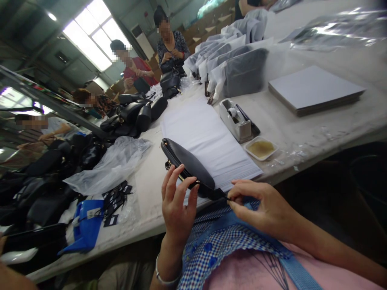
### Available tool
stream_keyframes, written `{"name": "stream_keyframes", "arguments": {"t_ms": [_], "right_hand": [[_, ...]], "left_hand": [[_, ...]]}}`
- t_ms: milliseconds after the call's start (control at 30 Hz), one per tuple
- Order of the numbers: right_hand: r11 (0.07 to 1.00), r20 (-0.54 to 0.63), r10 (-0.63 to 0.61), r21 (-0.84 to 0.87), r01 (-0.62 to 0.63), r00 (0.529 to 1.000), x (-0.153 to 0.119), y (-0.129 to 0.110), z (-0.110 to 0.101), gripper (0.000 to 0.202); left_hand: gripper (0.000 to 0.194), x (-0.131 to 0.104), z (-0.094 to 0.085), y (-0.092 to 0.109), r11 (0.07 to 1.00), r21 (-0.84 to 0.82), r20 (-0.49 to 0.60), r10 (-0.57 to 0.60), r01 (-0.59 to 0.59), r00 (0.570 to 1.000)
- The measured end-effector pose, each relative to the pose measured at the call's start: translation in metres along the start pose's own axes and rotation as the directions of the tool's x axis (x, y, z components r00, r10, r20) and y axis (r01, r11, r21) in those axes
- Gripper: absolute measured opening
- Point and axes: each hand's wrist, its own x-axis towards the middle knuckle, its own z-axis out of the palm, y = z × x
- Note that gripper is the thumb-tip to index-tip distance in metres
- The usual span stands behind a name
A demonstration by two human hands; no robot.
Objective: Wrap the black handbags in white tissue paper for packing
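Observation:
A small black bag (189, 159) with a gold zipper lies tilted at the table's front edge, partly on a stack of white sheets (199, 129). My left hand (179, 197) is at the bag's zippered side, thumb and forefinger pinched at its near end by a gold fitting. Between the thumb and fingers of my right hand (250, 199) is the end of a thin black strap, which runs from the bag's near end. Just beyond the right hand are a yellowish sponge in a white dish (261, 148) and a tape dispenser (236, 121).
Wrapped bags (244, 72) stand in a row behind the dispenser, and a stack of grey boards (316, 88) lies to the right. Black bags (136, 114), clear plastic (109, 165) and a blue object (87, 225) are at left. Several people work across the table.

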Motion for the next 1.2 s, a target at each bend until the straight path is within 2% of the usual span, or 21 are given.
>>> {"name": "stream_keyframes", "arguments": {"t_ms": [100, 167, 200, 267, 300, 367, 400, 467, 567, 633, 667, 733, 800, 900, 1000, 1033, 1100, 1200], "right_hand": [[0.97, 0.021, 0.188, 0.152, -0.189, 0.982, -0.007, 0.006, -0.005, 0.012], [0.949, 0.027, 0.241, 0.203, -0.241, 0.97, -0.01, 0.009, -0.006, 0.017], [0.946, 0.029, 0.245, 0.211, -0.245, 0.969, -0.011, 0.01, -0.006, 0.019], [0.957, 0.024, 0.211, 0.197, -0.211, 0.977, -0.013, 0.01, -0.005, 0.018], [0.967, 0.019, 0.18, 0.178, -0.18, 0.984, -0.013, 0.01, -0.005, 0.016], [0.985, 0.01, 0.107, 0.138, -0.108, 0.994, -0.015, 0.008, -0.004, 0.012], [0.989, 0.011, 0.077, 0.125, -0.077, 0.997, -0.016, 0.006, -0.003, 0.01], [0.992, 0.027, 0.04, 0.116, -0.042, 0.999, -0.017, 0.005, -0.002, 0.009], [0.993, 0.061, 0.019, 0.118, -0.026, 0.998, -0.019, 0.005, 0.001, 0.008], [0.993, 0.072, 0.017, 0.115, -0.026, 0.997, -0.02, 0.007, 0.004, 0.008], [0.993, 0.078, 0.019, 0.113, -0.028, 0.997, -0.02, 0.008, 0.005, 0.009], [0.994, 0.088, 0.027, 0.106, -0.037, 0.996, -0.021, 0.011, 0.006, 0.011], [0.994, 0.076, 0.056, 0.086, -0.063, 0.995, -0.02, 0.015, 0.006, 0.013], [0.995, -0.065, 0.101, 0.019, -0.1, 0.993, -0.015, 0.019, 0.006, 0.021], [0.998, -0.184, 0.012, -0.058, -0.023, 0.983, -0.003, 0.022, 0.011, 0.024], [0.998, -0.17, -0.031, -0.064, 0.02, 0.985, 0.001, 0.023, 0.014, 0.024], [0.996, -0.065, -0.082, -0.02, 0.081, 0.994, 0.01, 0.026, 0.021, 0.025], [0.993, 0.094, -0.078, 0.096, 0.069, 0.992, 0.017, 0.029, 0.031, 0.032]], "left_hand": [[0.028, -0.008, -0.001, 0.004, 0.999, 0.032, -0.089, -0.033, 0.036, 0.995], [0.03, -0.018, -0.003, 0.011, 0.996, -0.025, -0.149, -0.089, 0.087, 0.985], [0.027, -0.024, -0.005, 0.015, 0.986, -0.1, -0.133, -0.149, 0.136, 0.98], [0.016, -0.034, -0.007, 0.025, 0.896, -0.312, 0.037, -0.321, 0.316, 0.946], [0.009, -0.037, -0.007, 0.029, 0.801, -0.407, 0.168, -0.408, 0.44, 0.897], [0.014, -0.041, -0.005, 0.037, 0.538, -0.517, 0.432, -0.508, 0.666, 0.745], [0.02, -0.042, -0.003, 0.039, 0.401, -0.541, 0.537, -0.512, 0.739, 0.67], [0.031, -0.04, 0.004, 0.042, 0.16, -0.557, 0.695, -0.448, 0.815, 0.563], [0.037, -0.037, 0.016, 0.043, -0.123, -0.543, 0.806, -0.354, 0.831, 0.474], [0.033, -0.036, 0.023, 0.044, -0.26, -0.54, 0.822, -0.368, 0.8, 0.435], [0.031, -0.036, 0.025, 0.045, -0.299, -0.542, 0.821, -0.387, 0.785, 0.419], [0.03, -0.038, 0.027, 0.046, -0.292, -0.555, 0.803, -0.431, 0.779, 0.411], [0.032, -0.04, 0.026, 0.047, -0.198, -0.577, 0.763, -0.477, 0.793, 0.436], [0.032, -0.042, 0.022, 0.049, -0.031, -0.599, 0.689, -0.529, 0.8, 0.495], [0.031, -0.042, 0.019, 0.05, 0.049, -0.597, 0.648, -0.559, 0.801, 0.517], [0.031, -0.041, 0.018, 0.05, 0.062, -0.597, 0.637, -0.569, 0.8, 0.52], [0.03, -0.04, 0.016, 0.05, 0.09, -0.603, 0.612, -0.585, 0.793, 0.533], [0.029, -0.039, 0.012, 0.05, 0.144, -0.604, 0.576, -0.601, 0.784, 0.554]]}}
